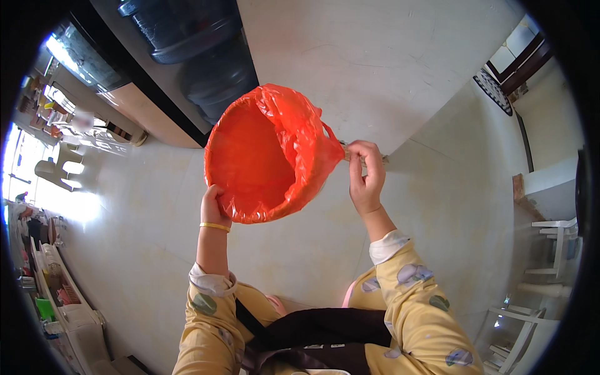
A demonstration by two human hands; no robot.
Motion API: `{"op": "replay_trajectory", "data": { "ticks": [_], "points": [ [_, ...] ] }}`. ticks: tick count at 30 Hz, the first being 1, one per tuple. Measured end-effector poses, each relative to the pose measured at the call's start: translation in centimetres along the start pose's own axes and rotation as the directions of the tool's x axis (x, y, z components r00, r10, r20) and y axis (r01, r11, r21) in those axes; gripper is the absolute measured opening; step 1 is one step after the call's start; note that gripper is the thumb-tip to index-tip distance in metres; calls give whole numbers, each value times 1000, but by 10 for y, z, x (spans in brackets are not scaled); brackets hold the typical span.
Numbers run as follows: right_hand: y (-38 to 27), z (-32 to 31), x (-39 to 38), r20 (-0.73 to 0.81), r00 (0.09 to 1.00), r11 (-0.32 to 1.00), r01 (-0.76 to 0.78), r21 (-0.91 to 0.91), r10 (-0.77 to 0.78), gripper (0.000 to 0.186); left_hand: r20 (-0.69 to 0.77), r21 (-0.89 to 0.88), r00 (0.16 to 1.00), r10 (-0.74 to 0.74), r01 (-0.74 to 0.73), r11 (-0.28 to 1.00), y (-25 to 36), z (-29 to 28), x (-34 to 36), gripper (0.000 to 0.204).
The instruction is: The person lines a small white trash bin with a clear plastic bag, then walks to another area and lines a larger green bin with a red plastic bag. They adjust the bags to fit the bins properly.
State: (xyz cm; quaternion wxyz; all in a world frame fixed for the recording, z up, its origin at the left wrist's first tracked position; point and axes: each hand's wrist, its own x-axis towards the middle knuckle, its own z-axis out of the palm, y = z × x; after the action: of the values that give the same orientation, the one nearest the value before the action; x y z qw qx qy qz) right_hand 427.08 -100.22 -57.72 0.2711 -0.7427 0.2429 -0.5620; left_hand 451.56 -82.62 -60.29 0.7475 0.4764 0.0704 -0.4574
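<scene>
A round container lined with a red plastic bag (250, 156) is raised in front of me, its opening tilted toward me, the bag folded over the rim and bunched along its right side. My left hand (214, 203) grips the lower left of the rim through the bag. At the right, my right hand (365, 175) has thumb and fingers closed on a pulled-out corner of the red bag. A pale, narrow item partly hidden behind those fingers is too unclear to name.
Blue water jugs (206, 87) stand in a dark unit at the upper left, beside a pale panel (325, 44). Tiled floor (144, 206) surrounds me. A stool (56, 169) and clutter line the left; white chairs (550, 244) and a patterned mat (490, 90) are at the right.
</scene>
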Motion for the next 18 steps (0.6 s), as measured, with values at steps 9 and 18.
{"op": "replay_trajectory", "data": {
  "ticks": [9, 18],
  "points": [
    [8, 8, -2, 237, 736, 699, -677, 231, 634, 59, 85, 240, 976, 203, -217, 946, -11, -3, 3, 26],
    [12, 12, -16, 303, 670, 727, -674, -135, 677, 30, 105, 353, 972, 210, -234, 906, -11, 7, -1, 29]
  ]
}}
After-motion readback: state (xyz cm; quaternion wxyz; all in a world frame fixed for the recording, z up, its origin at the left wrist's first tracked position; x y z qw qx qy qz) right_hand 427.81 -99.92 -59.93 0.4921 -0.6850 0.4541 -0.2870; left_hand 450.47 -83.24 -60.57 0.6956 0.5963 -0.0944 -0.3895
